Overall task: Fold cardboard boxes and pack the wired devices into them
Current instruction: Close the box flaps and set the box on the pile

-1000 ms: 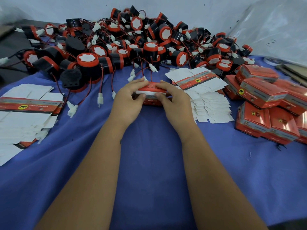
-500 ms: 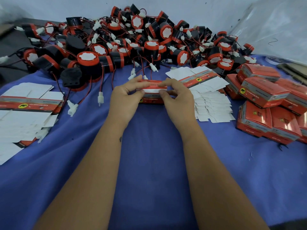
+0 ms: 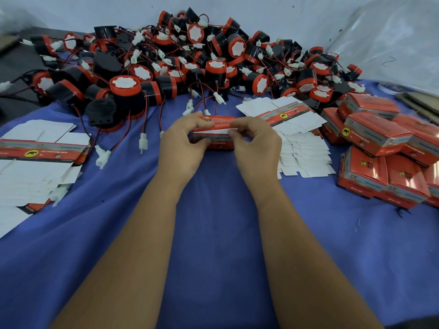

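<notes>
Both the left hand (image 3: 184,141) and right hand (image 3: 255,144) pinch a red box (image 3: 217,130) just above the counter (image 3: 213,233), apparently closing its flap; tucking it shut seems next.

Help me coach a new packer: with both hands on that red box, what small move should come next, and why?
Probably press the top flap down and tuck it shut. Both the left hand and right hand grip the red box at its ends, thumbs on the raised flap, while closed boxes lie stacked to the right.
</notes>
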Demonstrator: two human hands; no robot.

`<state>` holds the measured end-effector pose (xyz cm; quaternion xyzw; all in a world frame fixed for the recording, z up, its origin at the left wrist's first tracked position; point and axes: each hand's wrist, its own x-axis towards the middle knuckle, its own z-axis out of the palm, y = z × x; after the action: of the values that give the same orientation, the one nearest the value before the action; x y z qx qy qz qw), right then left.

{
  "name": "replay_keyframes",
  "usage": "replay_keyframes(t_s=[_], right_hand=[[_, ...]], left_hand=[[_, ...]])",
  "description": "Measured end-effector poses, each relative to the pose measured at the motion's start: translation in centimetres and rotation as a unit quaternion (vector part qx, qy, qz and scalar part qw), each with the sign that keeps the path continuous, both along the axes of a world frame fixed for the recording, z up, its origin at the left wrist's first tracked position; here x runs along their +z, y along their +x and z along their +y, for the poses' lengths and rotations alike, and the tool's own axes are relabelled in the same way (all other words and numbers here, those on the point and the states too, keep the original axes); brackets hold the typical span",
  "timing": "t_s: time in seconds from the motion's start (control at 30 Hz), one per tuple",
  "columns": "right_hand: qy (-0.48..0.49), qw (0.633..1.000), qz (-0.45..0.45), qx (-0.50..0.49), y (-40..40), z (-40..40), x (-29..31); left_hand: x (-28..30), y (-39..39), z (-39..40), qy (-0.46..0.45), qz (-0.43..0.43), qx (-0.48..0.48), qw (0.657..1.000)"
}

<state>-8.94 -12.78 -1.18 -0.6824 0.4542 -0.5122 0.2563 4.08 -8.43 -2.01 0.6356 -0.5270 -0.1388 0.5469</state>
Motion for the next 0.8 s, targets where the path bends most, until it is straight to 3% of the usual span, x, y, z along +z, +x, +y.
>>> replay_keyframes(t_s=[0.33, 0.67, 0.8], right_hand=[[0.054, 0.997, -0.047, -0.010, -0.28, -0.37, 0.03], [0.015, 0.999, -0.001, 0.043, -0.14, -0.20, -0.30], [-0.010, 0.997, 0.068, 0.025, 0.11, -0.51, -0.60]], left_hand=[[-0.06, -0.09, -0.20, 0.026, -0.067, 0.013, 0.997], [-0.04, -0.49, -0.50, 0.006, -0.059, 0.044, 0.997], [-0.06, -0.77, -0.63, 0.011, -0.070, 0.048, 0.996]])
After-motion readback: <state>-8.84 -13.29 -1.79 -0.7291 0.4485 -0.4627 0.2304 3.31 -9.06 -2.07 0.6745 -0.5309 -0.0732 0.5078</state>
